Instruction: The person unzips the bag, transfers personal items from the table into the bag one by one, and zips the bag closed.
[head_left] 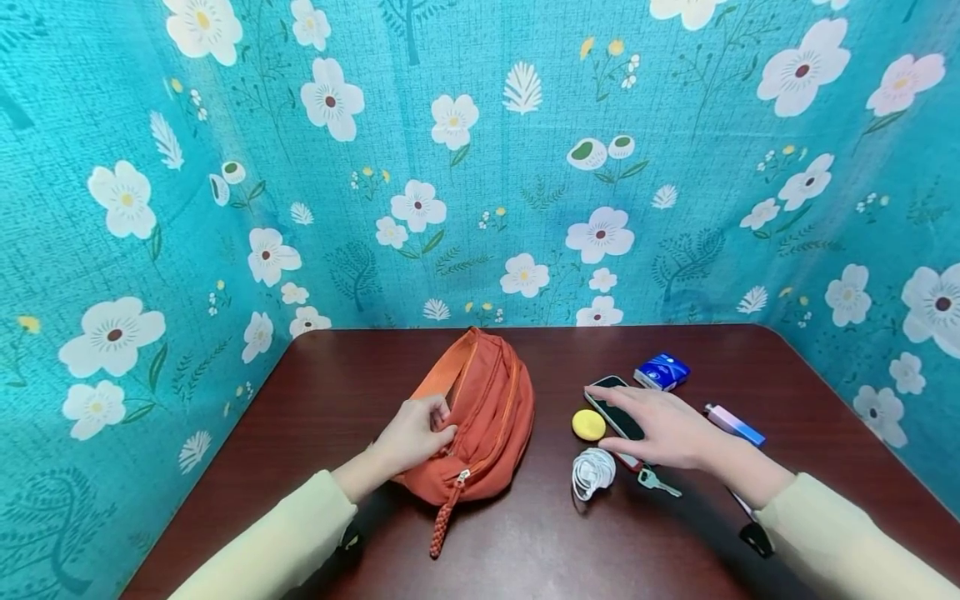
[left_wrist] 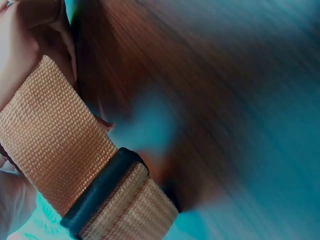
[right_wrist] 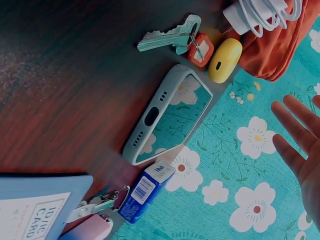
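An orange-red bag point(head_left: 495, 417) with an open zip and braided pull lies on the table. My left hand point(head_left: 416, 429) grips the edge of its opening with curled fingers and thumb. In the left wrist view its tan webbing strap point(left_wrist: 65, 135), with a dark buckle point(left_wrist: 102, 195), crosses close by the hand. My right hand point(head_left: 671, 429) hovers over a phone point(head_left: 621, 417), fingers extended and holding nothing. Around the phone lie a yellow oval case point(head_left: 588, 425), a coiled white charging cable point(head_left: 594, 472), and a key point(head_left: 660, 482) with a red tag point(right_wrist: 201, 50).
Behind the phone is a blue tissue pack point(head_left: 662, 372). To the right lies a pink-blue stick-shaped item point(head_left: 735, 424). A blue ID card holder point(right_wrist: 75, 187) shows in the right wrist view. Flowered turquoise cloth point(head_left: 487, 167) hangs around the brown table point(head_left: 330, 375).
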